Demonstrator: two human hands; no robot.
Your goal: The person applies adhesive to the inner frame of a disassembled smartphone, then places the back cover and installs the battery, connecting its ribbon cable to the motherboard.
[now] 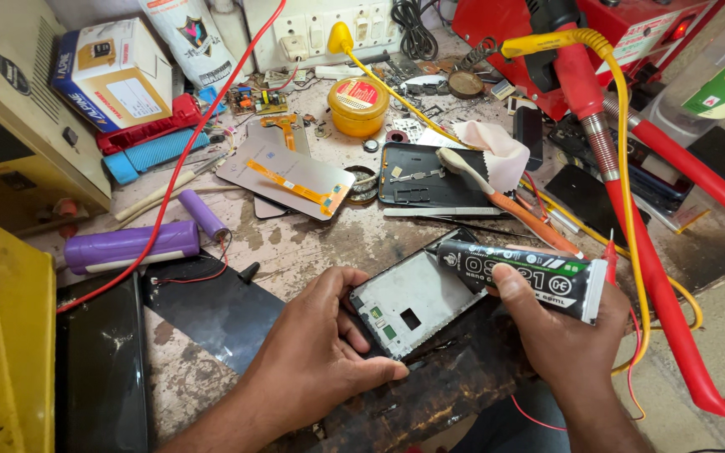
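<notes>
At bench front: left hand (320,352) grips phone frame (409,302); right hand (560,335), at 3 o'clock, closed round black adhesive tube (518,275), nozzle at frame's edge. Gluing step; next needs steady bead.

Bright even daylight, soft short shadows under the hands, sharp focus throughout (edges slightly stretched), mild glare on plastics

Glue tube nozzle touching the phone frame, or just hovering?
Cannot tell. In the head view the glue tube in the right hand has its nozzle over the phone frame's top edge, but no contact or gap shows plainly.
</notes>
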